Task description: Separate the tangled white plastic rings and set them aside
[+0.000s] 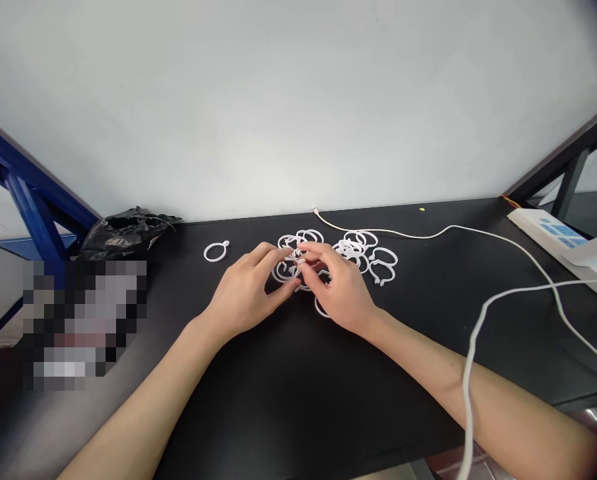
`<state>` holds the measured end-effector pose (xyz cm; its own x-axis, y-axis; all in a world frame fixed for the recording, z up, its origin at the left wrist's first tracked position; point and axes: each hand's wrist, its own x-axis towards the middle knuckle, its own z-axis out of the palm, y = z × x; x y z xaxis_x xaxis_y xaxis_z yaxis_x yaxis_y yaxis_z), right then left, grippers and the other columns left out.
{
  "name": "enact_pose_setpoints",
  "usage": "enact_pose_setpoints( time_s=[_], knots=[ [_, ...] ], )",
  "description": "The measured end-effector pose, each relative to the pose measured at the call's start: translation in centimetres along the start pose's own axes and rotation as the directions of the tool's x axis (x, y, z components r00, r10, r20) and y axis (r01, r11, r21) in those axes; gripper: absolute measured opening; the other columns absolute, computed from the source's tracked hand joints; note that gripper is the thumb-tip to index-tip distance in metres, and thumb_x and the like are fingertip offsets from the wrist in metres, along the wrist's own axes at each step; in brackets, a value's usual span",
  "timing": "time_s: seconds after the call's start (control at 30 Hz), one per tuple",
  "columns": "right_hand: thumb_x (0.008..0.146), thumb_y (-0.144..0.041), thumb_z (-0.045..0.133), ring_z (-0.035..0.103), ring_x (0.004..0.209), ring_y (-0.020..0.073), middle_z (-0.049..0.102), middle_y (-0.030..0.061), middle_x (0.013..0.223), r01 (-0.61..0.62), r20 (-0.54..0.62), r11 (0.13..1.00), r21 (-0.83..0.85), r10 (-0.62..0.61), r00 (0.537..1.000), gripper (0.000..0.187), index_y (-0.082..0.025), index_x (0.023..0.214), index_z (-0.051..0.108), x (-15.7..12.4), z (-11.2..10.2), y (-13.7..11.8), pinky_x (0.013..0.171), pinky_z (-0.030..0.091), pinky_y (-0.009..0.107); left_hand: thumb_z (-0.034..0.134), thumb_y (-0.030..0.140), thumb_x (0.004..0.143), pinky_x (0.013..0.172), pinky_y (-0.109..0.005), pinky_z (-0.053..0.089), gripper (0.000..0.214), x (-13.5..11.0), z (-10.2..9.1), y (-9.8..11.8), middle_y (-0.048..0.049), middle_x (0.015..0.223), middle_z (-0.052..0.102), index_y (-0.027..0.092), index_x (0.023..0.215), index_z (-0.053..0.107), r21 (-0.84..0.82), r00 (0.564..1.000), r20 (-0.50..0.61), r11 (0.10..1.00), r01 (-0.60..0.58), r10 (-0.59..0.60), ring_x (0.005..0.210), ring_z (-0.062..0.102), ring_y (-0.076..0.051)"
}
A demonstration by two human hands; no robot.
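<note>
Near the middle of the black table, my left hand [245, 290] and my right hand [341, 287] meet over a loose pile of white plastic rings with small knobbed ends. My right thumb and index finger pinch a white ring [301, 263]. The left fingers curl around the same spot, thumb and index at the ring's side; the exact contact is partly hidden. More white rings [355, 247] lie beside and behind my right hand, some overlapping. One single ring [215, 252] lies apart, left of my left hand.
A white cable [471, 360] runs over the table and across my right forearm. At the back left lies a black plastic bag [125, 233]; a white-and-blue box [561, 233] is at the right. A pale wall [298, 107] stands behind; blue metal bars [31, 207] rise at the left.
</note>
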<state>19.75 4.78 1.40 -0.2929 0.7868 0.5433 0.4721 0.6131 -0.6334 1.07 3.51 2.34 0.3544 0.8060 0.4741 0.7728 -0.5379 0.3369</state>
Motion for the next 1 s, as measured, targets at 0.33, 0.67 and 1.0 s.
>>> enact_pose_setpoints(
  time_s=[0.33,0.67,1.0],
  knots=[
    [0.088,-0.028,0.062,0.056,0.098,0.0260,0.067,0.0085,0.100,0.182,0.260,0.910,-0.372,-0.086,0.962,0.024,-0.015,0.108,0.065,-0.1,-0.4,-0.5,0.088,0.051,0.044,0.045,0.033,0.092,0.082,-0.049,0.046,0.044,0.0,-0.1,-3.8,-0.0193,0.119,0.062,0.011,0.128,0.057,0.474,0.911,-0.193,0.778,0.413,-0.366,0.108,0.055,-0.038],
    [0.091,-0.014,0.056,0.055,0.093,0.0227,0.069,0.0066,0.095,0.269,0.302,0.883,-0.385,-0.155,0.941,0.022,-0.014,0.111,0.065,-0.4,0.0,0.1,0.086,0.050,0.039,0.041,0.032,0.091,0.082,-0.047,0.046,0.045,-0.1,-0.3,-4.2,-0.0186,0.117,0.063,0.012,0.126,0.059,0.564,0.837,-0.064,0.673,0.479,-0.543,0.108,0.056,-0.036],
    [0.094,-0.010,0.053,0.053,0.088,0.0193,0.068,0.0057,0.089,0.356,0.177,0.885,-0.300,-0.315,0.932,0.019,-0.015,0.101,0.070,-0.5,0.0,-0.3,0.083,0.051,0.035,0.044,0.030,0.088,0.079,-0.048,0.044,0.033,-0.4,-1.4,-3.4,-0.0188,0.106,0.064,0.013,0.108,0.064,0.664,0.825,-0.112,0.576,0.477,-0.555,0.102,0.057,-0.038]
  ],
)
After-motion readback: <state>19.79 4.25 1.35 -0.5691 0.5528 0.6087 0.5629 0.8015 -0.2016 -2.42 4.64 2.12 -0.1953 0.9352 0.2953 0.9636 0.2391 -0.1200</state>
